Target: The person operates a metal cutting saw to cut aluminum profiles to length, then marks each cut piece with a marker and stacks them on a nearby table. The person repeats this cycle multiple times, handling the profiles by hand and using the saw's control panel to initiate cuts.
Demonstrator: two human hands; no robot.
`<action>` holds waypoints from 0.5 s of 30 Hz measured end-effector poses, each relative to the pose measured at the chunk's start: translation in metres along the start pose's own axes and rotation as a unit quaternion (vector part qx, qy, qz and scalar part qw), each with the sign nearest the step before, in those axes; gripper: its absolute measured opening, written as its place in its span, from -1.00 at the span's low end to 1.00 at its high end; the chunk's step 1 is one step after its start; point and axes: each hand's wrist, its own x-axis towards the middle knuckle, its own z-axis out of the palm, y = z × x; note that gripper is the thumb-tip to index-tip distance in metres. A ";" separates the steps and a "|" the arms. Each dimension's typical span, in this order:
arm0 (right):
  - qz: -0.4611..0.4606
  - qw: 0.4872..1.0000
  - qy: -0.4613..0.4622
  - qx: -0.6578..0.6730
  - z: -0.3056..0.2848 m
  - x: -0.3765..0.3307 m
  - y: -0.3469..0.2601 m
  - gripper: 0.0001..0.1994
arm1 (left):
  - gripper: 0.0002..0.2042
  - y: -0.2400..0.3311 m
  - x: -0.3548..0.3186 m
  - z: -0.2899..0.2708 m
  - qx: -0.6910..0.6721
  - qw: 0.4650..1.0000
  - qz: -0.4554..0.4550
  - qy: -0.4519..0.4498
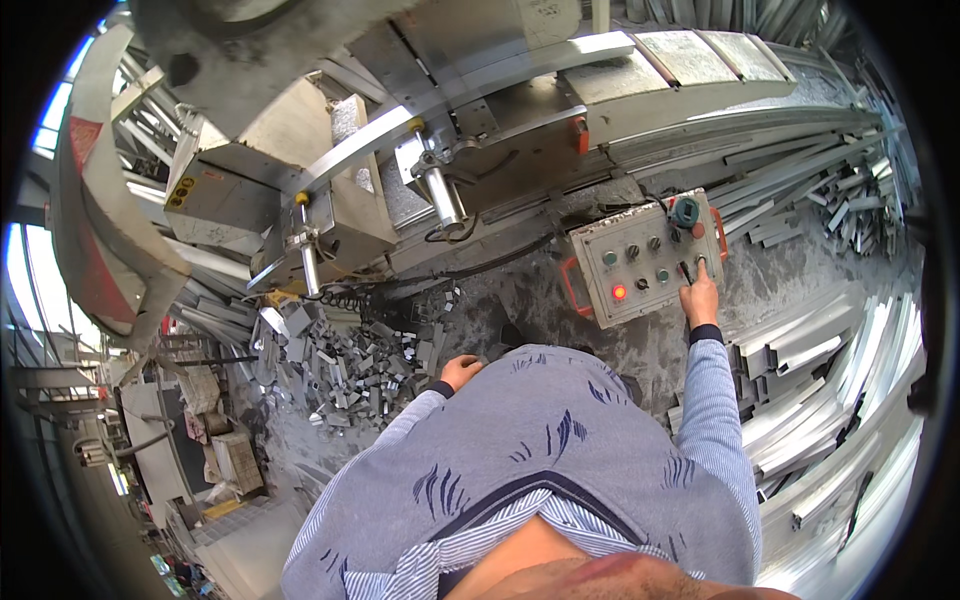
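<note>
My right hand [699,297] reaches forward to a grey control box [590,240] with orange-red side handles. Its index finger is stretched out, with the tip on a button near the box's right edge. The other fingers are curled, and nothing is held. A red lamp [619,293] glows at the box's lower left. Beside my fingers stands a black switch lever [685,271]. My left hand [461,372] hangs low by my waist, partly behind my sweater, so its fingers barely show. A long metal profile [365,145] lies across the cutting machine under two clamp cylinders [440,196].
A heap of short metal offcuts [345,365] covers the floor at left. Long profiles [800,400] are stacked at right, with more cut pieces [860,200] behind. The machine's rail [680,135] runs across the far side. A curved pale guard [95,190] rises at far left.
</note>
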 end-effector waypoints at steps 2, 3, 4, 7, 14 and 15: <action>-0.014 1.000 -0.002 0.001 -0.003 0.001 -0.001 -0.14 | -0.48 -0.013 -0.006 -0.009 0.003 1.000 0.003 0.013; 0.000 1.000 -0.010 -0.004 -0.004 0.001 -0.002 -0.14 | -0.47 -0.018 -0.011 -0.013 0.010 1.000 -0.016 0.015; -0.002 1.000 -0.005 -0.001 -0.005 0.001 -0.004 -0.15 | -0.46 -0.023 -0.016 -0.017 0.003 0.999 -0.042 0.015; -0.012 1.000 -0.001 0.002 -0.006 0.003 -0.006 -0.16 | -0.48 -0.037 -0.032 -0.026 -0.015 0.998 -0.050 0.035; -0.032 0.999 -0.010 -0.024 0.001 0.012 -0.002 -0.22 | -0.49 -0.075 -0.026 -0.007 -0.003 0.998 -0.047 0.048; -0.012 0.999 -0.015 -0.033 0.002 0.013 -0.001 -0.22 | -0.48 -0.079 -0.025 -0.001 0.015 0.997 -0.062 0.045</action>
